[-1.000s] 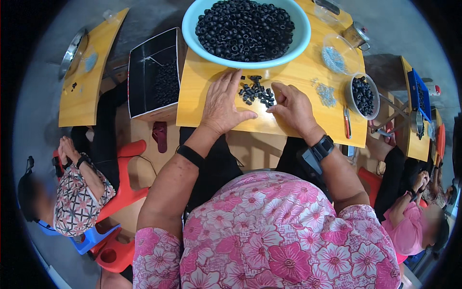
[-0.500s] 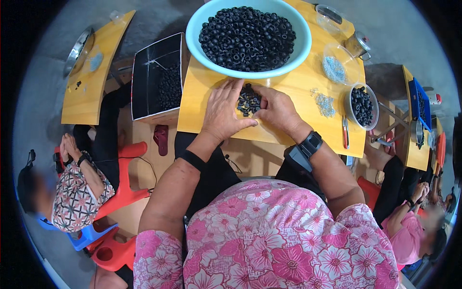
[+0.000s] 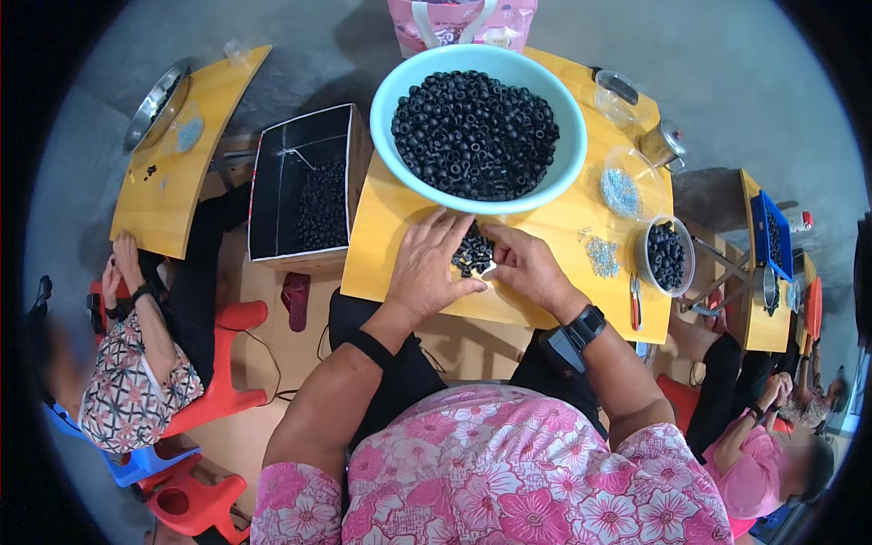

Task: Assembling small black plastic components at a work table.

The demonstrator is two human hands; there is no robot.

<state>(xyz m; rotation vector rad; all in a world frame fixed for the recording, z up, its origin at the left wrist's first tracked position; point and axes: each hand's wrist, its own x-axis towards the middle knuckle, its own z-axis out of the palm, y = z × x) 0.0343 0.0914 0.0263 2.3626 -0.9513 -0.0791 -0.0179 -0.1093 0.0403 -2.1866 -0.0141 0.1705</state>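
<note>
On the yellow table (image 3: 381, 250) lies a small heap of black rubber rings (image 3: 472, 252), cupped between my two hands. My left hand (image 3: 429, 263) rests flat on the table against the heap's left side, fingers together. My right hand (image 3: 525, 265) curls around the heap's right side and touches it. Just beyond the hands stands a big light-blue bowl (image 3: 479, 127) full of the same black rings. Neither hand has lifted anything.
A small bowl of black rings (image 3: 666, 256), clear lids with tiny silvery parts (image 3: 622, 189) and a red-handled tool (image 3: 635, 302) lie right. A dark box of rings (image 3: 304, 195) stands left. Other people sit at yellow tables (image 3: 186, 154) on both sides.
My hands have drawn together, sweeping the spread-out rings into a tight heap between them. The view has shifted so the table sits lower in the picture.
</note>
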